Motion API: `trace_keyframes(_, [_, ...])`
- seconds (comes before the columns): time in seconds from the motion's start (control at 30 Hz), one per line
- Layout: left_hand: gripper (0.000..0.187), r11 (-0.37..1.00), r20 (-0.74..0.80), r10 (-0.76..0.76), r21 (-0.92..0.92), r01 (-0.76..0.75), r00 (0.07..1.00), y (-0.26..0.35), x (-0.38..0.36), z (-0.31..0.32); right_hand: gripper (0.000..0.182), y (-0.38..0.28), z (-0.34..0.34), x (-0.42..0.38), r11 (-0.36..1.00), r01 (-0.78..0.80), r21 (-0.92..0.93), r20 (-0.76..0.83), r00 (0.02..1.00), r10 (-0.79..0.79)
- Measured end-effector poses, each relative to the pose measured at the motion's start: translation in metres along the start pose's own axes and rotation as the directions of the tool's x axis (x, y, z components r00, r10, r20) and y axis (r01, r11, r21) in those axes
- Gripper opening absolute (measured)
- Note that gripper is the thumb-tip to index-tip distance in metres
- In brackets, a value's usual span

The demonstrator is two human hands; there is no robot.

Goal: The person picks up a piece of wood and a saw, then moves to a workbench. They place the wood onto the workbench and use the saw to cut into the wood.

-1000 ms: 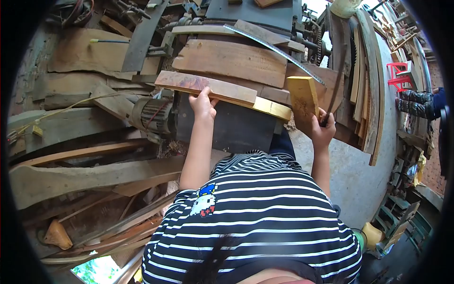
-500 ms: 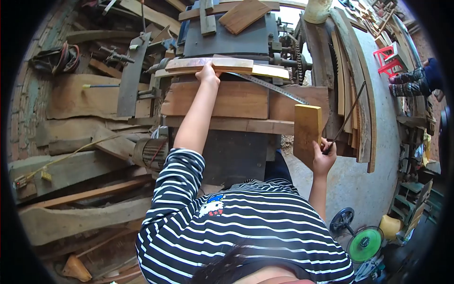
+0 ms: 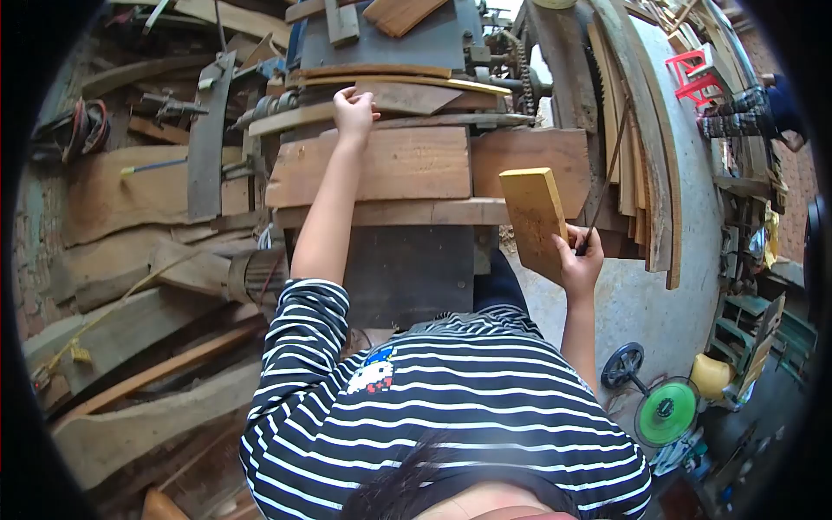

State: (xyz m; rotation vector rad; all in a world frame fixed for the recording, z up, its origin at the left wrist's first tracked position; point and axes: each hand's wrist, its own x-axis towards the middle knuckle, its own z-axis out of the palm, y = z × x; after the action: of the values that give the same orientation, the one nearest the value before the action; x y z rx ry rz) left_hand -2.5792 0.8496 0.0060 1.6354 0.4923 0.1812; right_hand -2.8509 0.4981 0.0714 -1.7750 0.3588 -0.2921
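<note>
My left hand [image 3: 354, 113] hovers over wood pieces on the machine, its fingers loosely curled and apart, with nothing seen in them. Beside it lies a grey-brown board with a slanted end [image 3: 412, 97]. Long narrow wood strips [image 3: 381, 71] lie just behind. A wide brown plank [image 3: 373, 165] spans the machine's front, below my left wrist. My right hand [image 3: 581, 256] grips a short wooden board [image 3: 536, 221] with a yellow edge, held upright and tilted. A thin dark rod [image 3: 607, 178] also rises from that hand, leaning up and right.
Behind the strips is the machine's dark metal bed [image 3: 390, 48] with loose wood on it. A chain [image 3: 523, 65] runs at its right side. Long planks [image 3: 646, 147] lean on the right. Another person's legs [image 3: 732, 121] are near a red stool [image 3: 693, 78]. Lumber fills the left.
My left hand has let go of the wood strip, which now lies farther back. The metal ruler is no longer visible. My right hand still holds the board, now tilted more leftward. The view has shifted.
</note>
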Motion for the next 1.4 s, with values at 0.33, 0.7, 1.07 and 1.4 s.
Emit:
trace_keyframes(0.33, [0.061,0.207,0.322,0.304,0.896,-0.392,0.897,-0.091,-0.160,-0.129,0.019,-0.017,0.045,-0.002,1.000,0.020,-0.006,0.251,0.968,-0.018])
trace_keyframes(0.7, [0.077,0.197,0.287,0.290,0.915,-0.351,0.913,-0.092,-0.204,-0.131,0.019,-0.025,0.057,-0.010,0.997,0.049,0.051,0.314,0.947,-0.063])
trace_keyframes(1.07, [0.054,0.331,0.660,0.237,0.634,-0.698,0.713,-0.037,-0.178,-0.154,0.032,-0.027,0.003,-0.016,0.995,0.079,-0.066,0.209,0.976,-0.063])
trace_keyframes(1.4, [0.043,0.110,0.690,0.417,0.608,-0.787,0.592,0.045,-0.042,-0.102,0.036,-0.033,-0.019,-0.005,1.000,0.016,-0.004,0.111,0.994,-0.015])
